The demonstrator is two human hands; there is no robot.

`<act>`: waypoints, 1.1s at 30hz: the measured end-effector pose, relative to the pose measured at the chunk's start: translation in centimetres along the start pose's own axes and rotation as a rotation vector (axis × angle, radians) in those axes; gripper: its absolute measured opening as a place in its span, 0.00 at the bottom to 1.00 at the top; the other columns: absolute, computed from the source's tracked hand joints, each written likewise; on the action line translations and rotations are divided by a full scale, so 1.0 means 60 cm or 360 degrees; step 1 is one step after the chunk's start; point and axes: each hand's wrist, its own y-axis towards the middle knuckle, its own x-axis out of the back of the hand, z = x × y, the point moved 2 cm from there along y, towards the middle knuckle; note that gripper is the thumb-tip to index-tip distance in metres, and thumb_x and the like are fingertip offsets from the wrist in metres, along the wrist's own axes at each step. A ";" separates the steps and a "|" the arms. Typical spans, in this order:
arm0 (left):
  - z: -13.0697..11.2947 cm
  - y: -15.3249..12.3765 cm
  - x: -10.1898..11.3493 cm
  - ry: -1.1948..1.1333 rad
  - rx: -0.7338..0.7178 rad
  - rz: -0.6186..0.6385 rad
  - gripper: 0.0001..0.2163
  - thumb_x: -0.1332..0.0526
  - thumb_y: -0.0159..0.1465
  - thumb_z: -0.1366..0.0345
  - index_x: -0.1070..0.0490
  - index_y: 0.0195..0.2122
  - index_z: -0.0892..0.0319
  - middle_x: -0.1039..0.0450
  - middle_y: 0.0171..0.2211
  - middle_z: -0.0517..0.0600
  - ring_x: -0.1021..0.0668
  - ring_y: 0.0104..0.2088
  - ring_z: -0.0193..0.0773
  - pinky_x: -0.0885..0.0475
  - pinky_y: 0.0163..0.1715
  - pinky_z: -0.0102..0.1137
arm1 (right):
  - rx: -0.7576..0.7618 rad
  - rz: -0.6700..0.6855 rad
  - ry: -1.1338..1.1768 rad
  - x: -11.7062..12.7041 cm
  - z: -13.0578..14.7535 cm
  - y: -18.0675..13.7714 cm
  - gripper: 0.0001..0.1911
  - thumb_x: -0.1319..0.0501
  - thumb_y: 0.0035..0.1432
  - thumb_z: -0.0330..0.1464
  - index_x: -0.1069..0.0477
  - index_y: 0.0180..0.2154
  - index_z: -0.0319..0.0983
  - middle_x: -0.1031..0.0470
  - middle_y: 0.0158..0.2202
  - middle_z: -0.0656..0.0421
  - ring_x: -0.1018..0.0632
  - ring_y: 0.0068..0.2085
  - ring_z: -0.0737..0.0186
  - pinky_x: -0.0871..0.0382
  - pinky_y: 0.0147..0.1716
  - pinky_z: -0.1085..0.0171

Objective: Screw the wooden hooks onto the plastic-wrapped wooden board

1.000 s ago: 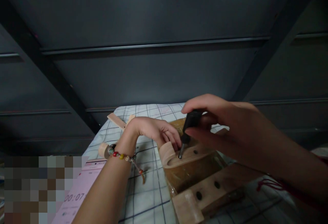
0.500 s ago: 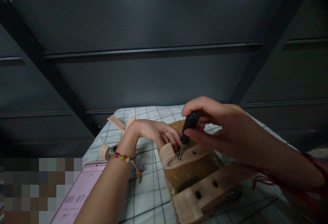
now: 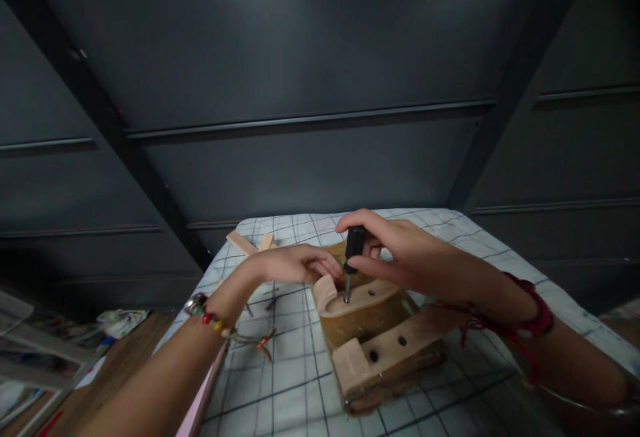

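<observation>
A wooden assembly [image 3: 373, 330] of curved pieces with round holes lies on a checked cloth [image 3: 295, 370]. My right hand [image 3: 395, 250] is closed round the black handle of a small screwdriver [image 3: 351, 260], whose tip stands upright in a hole of the upper wooden piece. My left hand [image 3: 295, 263] rests against that piece's left end, fingers curled beside the screwdriver shaft, steadying the wood. A beaded bracelet is on my left wrist and a red cord on my right.
Loose wooden strips [image 3: 247, 243] lie at the far left of the cloth. A pink phone edge [image 3: 200, 403] shows under my left forearm. Dark panelled wall [image 3: 320, 90] rises behind. Clutter [image 3: 120, 323] lies on the floor at left.
The camera has pulled back and tilted, so hands and wood look smaller and the floor shows at left. The screwdriver stays in the same hole, both hands holding as before.
</observation>
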 end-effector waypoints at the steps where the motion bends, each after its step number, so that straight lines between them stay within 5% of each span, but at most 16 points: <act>1: -0.003 -0.020 -0.014 0.0048 -0.0016 -0.0101 0.17 0.41 0.53 0.73 0.34 0.45 0.60 0.30 0.46 0.52 0.29 0.48 0.39 0.38 0.51 0.38 | 0.0002 0.0028 0.0004 -0.001 0.000 0.000 0.15 0.45 0.55 0.31 0.40 0.45 0.39 0.34 0.22 0.67 0.30 0.22 0.69 0.39 0.21 0.70; 4: -0.005 -0.063 -0.064 0.0240 -0.0116 -0.0388 0.29 0.37 0.53 0.68 0.43 0.56 0.57 0.46 0.60 0.53 0.44 0.60 0.42 0.52 0.59 0.39 | 0.0020 0.0059 0.0006 -0.001 -0.001 0.000 0.15 0.46 0.55 0.30 0.40 0.46 0.39 0.34 0.23 0.66 0.30 0.24 0.68 0.39 0.24 0.69; 8: 0.007 -0.064 -0.103 0.0274 -0.0162 -0.0916 0.29 0.34 0.51 0.60 0.40 0.54 0.56 0.38 0.55 0.54 0.37 0.56 0.46 0.45 0.56 0.40 | 0.0050 0.0044 0.0011 -0.001 0.000 0.001 0.15 0.47 0.56 0.30 0.41 0.47 0.39 0.35 0.24 0.65 0.30 0.25 0.67 0.39 0.26 0.69; 16: -0.002 -0.053 -0.113 0.0404 0.0005 -0.1151 0.17 0.38 0.55 0.63 0.35 0.45 0.62 0.31 0.48 0.55 0.31 0.48 0.46 0.39 0.50 0.40 | 0.0081 0.0029 0.0026 -0.009 0.001 0.002 0.16 0.46 0.55 0.31 0.41 0.47 0.40 0.37 0.22 0.67 0.33 0.22 0.68 0.42 0.24 0.69; 26: 0.018 -0.054 -0.102 0.0127 -0.0153 -0.0984 0.20 0.38 0.56 0.62 0.37 0.49 0.58 0.34 0.52 0.53 0.33 0.53 0.45 0.41 0.55 0.41 | 0.0064 0.0037 0.0003 -0.010 0.002 0.001 0.15 0.46 0.55 0.31 0.41 0.46 0.40 0.36 0.22 0.67 0.33 0.23 0.68 0.42 0.23 0.69; 30: 0.002 -0.076 -0.098 -0.0125 -0.0278 -0.0768 0.35 0.39 0.57 0.58 0.57 0.61 0.52 0.54 0.63 0.54 0.45 0.61 0.44 0.49 0.59 0.42 | 0.0047 0.0053 -0.0016 -0.005 -0.002 -0.002 0.14 0.46 0.56 0.33 0.41 0.45 0.41 0.34 0.24 0.66 0.31 0.24 0.67 0.42 0.24 0.69; 33: -0.022 -0.088 -0.114 0.0053 -0.0071 -0.0652 0.58 0.30 0.45 0.54 0.81 0.61 0.48 0.67 0.65 0.53 0.54 0.63 0.47 0.57 0.60 0.45 | 0.0031 0.0088 -0.0032 0.002 -0.006 -0.004 0.12 0.45 0.56 0.33 0.41 0.43 0.41 0.34 0.24 0.66 0.31 0.24 0.67 0.42 0.24 0.70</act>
